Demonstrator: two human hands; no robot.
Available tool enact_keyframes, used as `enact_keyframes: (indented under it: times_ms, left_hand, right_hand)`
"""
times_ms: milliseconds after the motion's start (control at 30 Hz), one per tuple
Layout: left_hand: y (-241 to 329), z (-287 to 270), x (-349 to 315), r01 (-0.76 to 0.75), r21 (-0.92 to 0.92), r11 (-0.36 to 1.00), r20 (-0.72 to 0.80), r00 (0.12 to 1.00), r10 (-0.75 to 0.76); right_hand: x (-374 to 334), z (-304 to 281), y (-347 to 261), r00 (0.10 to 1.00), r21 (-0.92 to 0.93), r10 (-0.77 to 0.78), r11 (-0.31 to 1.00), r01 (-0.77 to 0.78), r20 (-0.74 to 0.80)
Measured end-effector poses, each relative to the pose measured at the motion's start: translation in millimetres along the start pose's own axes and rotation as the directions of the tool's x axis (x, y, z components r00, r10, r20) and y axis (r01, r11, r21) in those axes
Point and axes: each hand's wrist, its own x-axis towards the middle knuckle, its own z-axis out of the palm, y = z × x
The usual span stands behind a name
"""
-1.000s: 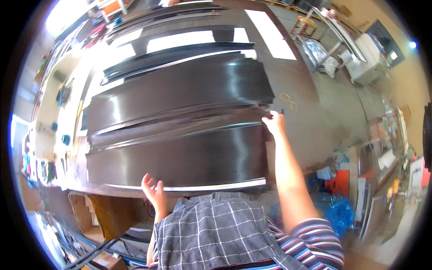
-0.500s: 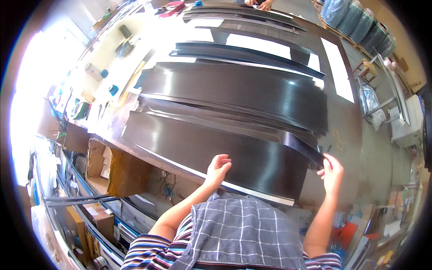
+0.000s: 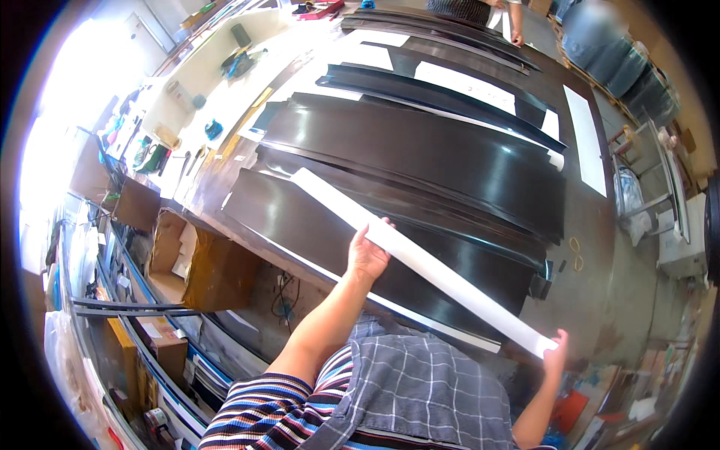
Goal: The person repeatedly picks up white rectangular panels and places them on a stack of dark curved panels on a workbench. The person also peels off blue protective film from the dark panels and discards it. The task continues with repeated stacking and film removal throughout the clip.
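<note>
A long narrow strip (image 3: 450,285), white on its upward face, slants across in front of me above the dark sheets. My left hand (image 3: 367,255) is closed on its near edge, left of the strip's middle, with fingertips showing past the far edge. At the strip's near right end, my right hand (image 3: 556,351) pinches the corner. Beneath lies a glossy black sheet (image 3: 277,217) with a pale strip along its near edge. Beyond it is another stack of dark sheets (image 3: 420,142). The strip hides part of the sheets under it.
More dark strips (image 3: 442,97) and white sheets lie farther back on the table. At the far side a co-worker's hand (image 3: 517,36) is at the table. A cardboard box (image 3: 217,270) and racks stand below left. A yellow loop (image 3: 576,253) lies to the right.
The strip, dark side up with its end in my right hand before, now shows its white face and lies diagonally between both hands. My left hand has closed on it; my right hand has come nearer.
</note>
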Motion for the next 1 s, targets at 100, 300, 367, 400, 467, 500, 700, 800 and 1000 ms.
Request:
enact_keyframes:
  times_ms: [100,300,367,400,467,500,700,800,1000]
  left_hand:
    - [37.8,-7.3,3.6,-0.193,0.010,0.981,-0.093,0.977,0.193]
    - [91.9,10.4,-26.4,-0.257,0.289,0.922,-0.043,0.959,0.281]
    - [104.3,10.6,-39.0,-0.284,0.334,0.899,0.015,0.955,0.296]
    - [111.4,10.3,-43.6,-0.298,0.356,0.886,0.025,0.951,0.309]
    - [128.8,2.9,-53.0,-0.319,0.382,0.868,0.030,0.942,0.333]
    - [135.6,-2.1,-57.2,-0.329,0.392,0.859,0.035,0.939,0.343]
    - [185.2,-61.9,-82.3,0.219,0.826,-0.519,0.297,0.613,0.732]
    - [198.1,-76.8,-84.8,0.195,0.666,-0.720,0.404,0.717,0.567]
    - [194.4,-75.2,-74.8,0.133,0.643,-0.754,0.425,0.757,0.496]
  right_hand:
    - [3.2,3.2,-26.4,0.978,-0.488,0.074,0.858,-0.162,-0.194]
    - [0.9,85.4,-212.3,0.879,0.286,-0.426,0.888,0.360,0.216]
    - [-20.9,111.1,-296.8,0.713,0.441,-0.521,0.838,0.322,0.469]
    - [-28.2,127.9,-322.6,0.612,0.462,-0.512,0.849,0.256,0.603]
    - [-38.2,149.8,-367.9,0.403,0.352,-0.473,0.872,0.340,0.783]
    - [-35.0,172.1,-370.6,0.336,0.348,-0.438,0.890,0.295,0.834]
    - [-43.3,219.9,-381.0,0.455,0.260,-0.488,0.840,0.476,0.745]
    - [-43.8,221.7,-391.0,0.486,0.254,-0.466,0.862,0.439,0.739]
    - [-45.6,238.3,-417.3,0.467,0.273,-0.507,0.833,0.481,0.724]
